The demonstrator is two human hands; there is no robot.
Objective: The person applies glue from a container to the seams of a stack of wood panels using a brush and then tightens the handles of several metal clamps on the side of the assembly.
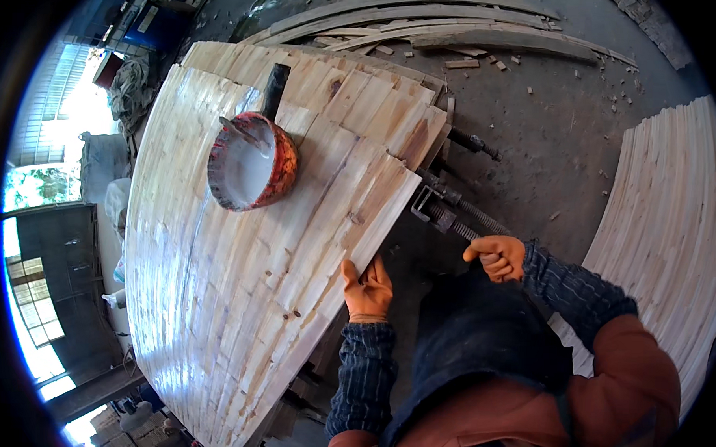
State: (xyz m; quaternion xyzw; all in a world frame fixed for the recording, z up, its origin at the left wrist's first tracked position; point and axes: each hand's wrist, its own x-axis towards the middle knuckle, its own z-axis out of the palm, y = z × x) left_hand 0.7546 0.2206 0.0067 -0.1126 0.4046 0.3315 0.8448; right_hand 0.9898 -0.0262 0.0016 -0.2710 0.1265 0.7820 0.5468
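Note:
A wide panel of glued pale wooden strips (237, 298) lies in front of me, wet and shiny on its left part. My left hand (367, 289), in an orange glove, rests flat on the panel's right edge. My right hand (496, 255), also gloved in orange, is closed on the threaded rod of a metal clamp (453, 209) that grips the panel's edge. A round red tub of white glue (251, 163) with a brush in it sits on the panel farther away.
Another stack of strip panels (665, 234) stands to my right. Curved planks (428, 25) and wood scraps lie on the grey concrete floor (550, 128) beyond. A second clamp rod (473, 142) sticks out near the upper panel (339, 89). Windows and sacks are at left.

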